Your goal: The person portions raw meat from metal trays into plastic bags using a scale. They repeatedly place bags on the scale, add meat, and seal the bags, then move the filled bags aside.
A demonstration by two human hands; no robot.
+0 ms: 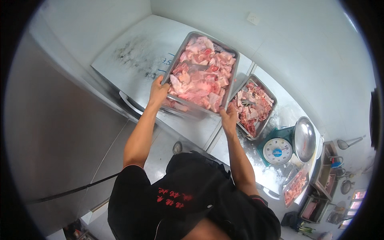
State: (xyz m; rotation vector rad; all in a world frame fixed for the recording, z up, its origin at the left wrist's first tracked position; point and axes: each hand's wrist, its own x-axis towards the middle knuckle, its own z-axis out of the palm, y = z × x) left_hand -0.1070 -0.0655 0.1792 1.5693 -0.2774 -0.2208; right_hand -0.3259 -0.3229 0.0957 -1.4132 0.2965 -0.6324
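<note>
A deep metal tray [235, 72] heaped with raw, cut poultry pieces [201, 75] is held tilted between both hands, above the white surface. My left hand [159, 90] grips its left rim near the lower corner. My right hand [229, 117] grips its lower right corner. Part of another container with meat [177, 105] shows under the tray's near edge; the rest is hidden. To the right of my right hand, a smaller metal tray [271, 112] holds raw bony meat pieces [255, 106].
A green dial scale [277, 151] with a round metal pan [304, 139] stands at the right. Beside it lies a clear bag of meat [295, 186]. The white freezer lid [135, 57] bears frost and blue marks. Walls bound the far side; a sink [327, 177] is beyond the scale.
</note>
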